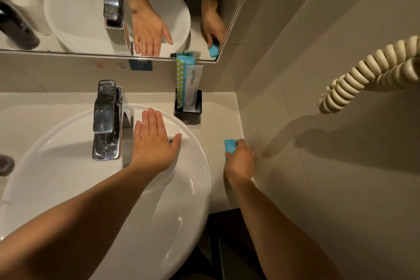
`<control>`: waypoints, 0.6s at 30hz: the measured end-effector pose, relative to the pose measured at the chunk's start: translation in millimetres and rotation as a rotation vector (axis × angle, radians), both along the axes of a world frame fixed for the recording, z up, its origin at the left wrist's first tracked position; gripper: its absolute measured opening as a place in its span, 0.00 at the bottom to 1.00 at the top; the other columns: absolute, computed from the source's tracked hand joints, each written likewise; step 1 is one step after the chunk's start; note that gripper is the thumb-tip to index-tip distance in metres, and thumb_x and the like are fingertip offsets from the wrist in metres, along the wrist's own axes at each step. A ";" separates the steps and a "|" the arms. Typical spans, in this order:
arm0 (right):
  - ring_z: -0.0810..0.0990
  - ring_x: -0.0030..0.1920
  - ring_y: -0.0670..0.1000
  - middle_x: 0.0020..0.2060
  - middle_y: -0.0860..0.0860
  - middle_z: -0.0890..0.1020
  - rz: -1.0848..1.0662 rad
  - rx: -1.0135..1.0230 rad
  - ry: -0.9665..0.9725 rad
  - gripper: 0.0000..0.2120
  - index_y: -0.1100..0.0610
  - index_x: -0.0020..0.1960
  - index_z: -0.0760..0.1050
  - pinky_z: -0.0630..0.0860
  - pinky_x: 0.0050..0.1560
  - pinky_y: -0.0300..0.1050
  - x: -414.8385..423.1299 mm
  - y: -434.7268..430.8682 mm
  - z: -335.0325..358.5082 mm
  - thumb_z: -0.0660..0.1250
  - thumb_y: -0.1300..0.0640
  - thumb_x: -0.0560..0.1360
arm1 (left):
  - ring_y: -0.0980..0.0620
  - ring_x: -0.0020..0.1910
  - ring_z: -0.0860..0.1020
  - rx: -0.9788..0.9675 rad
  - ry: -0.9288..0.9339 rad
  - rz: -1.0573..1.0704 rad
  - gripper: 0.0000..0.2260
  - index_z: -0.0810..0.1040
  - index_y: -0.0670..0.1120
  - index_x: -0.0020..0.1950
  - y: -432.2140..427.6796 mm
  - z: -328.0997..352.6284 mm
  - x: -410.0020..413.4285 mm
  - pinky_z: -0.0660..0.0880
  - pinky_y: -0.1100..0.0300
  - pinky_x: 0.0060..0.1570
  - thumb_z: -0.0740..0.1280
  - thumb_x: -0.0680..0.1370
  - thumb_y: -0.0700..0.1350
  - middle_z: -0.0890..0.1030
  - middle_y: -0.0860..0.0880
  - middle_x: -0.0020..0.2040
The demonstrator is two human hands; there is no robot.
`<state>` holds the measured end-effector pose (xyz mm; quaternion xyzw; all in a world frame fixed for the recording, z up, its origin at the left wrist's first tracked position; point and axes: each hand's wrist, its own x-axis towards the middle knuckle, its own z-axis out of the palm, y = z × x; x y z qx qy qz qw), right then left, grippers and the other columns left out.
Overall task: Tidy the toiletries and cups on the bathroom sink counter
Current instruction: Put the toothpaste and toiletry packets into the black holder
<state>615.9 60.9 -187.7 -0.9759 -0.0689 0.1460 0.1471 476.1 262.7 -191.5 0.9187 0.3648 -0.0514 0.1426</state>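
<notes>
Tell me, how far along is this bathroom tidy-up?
Partly done, it seems. Two long sachets already stand upright in the black holder by the back wall. In hand: the right hand grips a small blue packet on the counter near the side wall, while the left hand rests open and flat over the basin. Left to do: probably putting that packet away. A dark object at the far left edge is too blurred to judge.

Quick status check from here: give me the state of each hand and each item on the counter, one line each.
left hand: open, flat, palm down over the basin rim
right hand: closed on the blue packet
blue packet: gripped, low at the counter by the right wall
black holder: upright on the counter behind the basin
dotted sachet: standing in the holder
white tube: standing in the holder
faucet: no water visible
</notes>
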 end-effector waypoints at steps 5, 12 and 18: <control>0.75 0.66 0.58 0.64 0.57 0.75 -0.171 0.138 0.091 0.30 0.59 0.71 0.64 0.79 0.61 0.55 4.9 7.3 -0.5 0.75 0.56 0.75 | 0.43 0.81 0.36 -0.015 0.028 -0.005 0.41 0.36 0.42 0.82 1.6 -1.2 0.7 0.32 0.47 0.77 0.38 0.79 0.70 0.37 0.41 0.83; 0.82 0.51 0.54 0.56 0.58 0.78 -0.206 0.441 0.183 0.08 0.60 0.54 0.74 0.82 0.50 0.46 17.7 11.7 2.5 0.67 0.55 0.81 | 0.44 0.81 0.34 -0.031 0.025 -0.005 0.41 0.35 0.41 0.81 1.1 0.8 1.2 0.35 0.46 0.78 0.37 0.79 0.69 0.36 0.41 0.83; 0.82 0.44 0.46 0.42 0.46 0.80 -0.216 0.661 0.185 0.16 0.62 0.48 0.75 0.82 0.37 0.37 24.9 34.0 31.7 0.65 0.48 0.81 | 0.44 0.81 0.33 -0.037 0.023 -0.003 0.41 0.35 0.41 0.81 0.1 1.7 0.8 0.34 0.46 0.78 0.37 0.79 0.69 0.35 0.41 0.82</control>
